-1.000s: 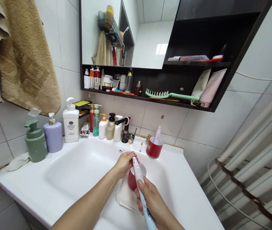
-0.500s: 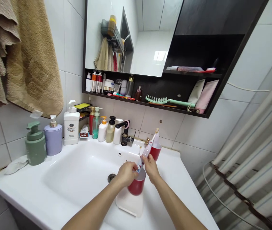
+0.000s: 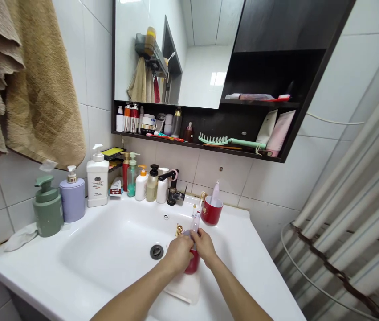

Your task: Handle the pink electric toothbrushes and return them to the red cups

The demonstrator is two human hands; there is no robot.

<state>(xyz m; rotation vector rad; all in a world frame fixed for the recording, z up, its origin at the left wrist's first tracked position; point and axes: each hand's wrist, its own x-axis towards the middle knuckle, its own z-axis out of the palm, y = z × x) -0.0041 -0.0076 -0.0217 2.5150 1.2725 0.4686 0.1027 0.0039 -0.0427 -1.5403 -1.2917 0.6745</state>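
A red cup (image 3: 192,264) with a gold handle stands on a pale tray (image 3: 185,289) in the right part of the white sink. My left hand (image 3: 180,254) is closed at the cup's rim, its fingertips partly hidden. Close beside it, my right hand (image 3: 204,246) pinches a pale pink electric toothbrush (image 3: 195,223), which stands nearly upright at the cup's mouth. What my left fingers hold is hidden. Behind them, a second red cup (image 3: 212,213) holds another pale toothbrush (image 3: 215,192).
A black faucet (image 3: 173,189) rises at the sink's back, beside several pump bottles. Green (image 3: 48,211) and lilac (image 3: 72,199) dispensers stand at left. Above hangs a dark mirror cabinet (image 3: 205,113); towels (image 3: 44,84) hang left, and a pale curtain (image 3: 352,191) is at right.
The toothbrush has moved down and become more upright at the near cup's mouth. Both hands have moved lower and closer together. The view has shifted slightly.
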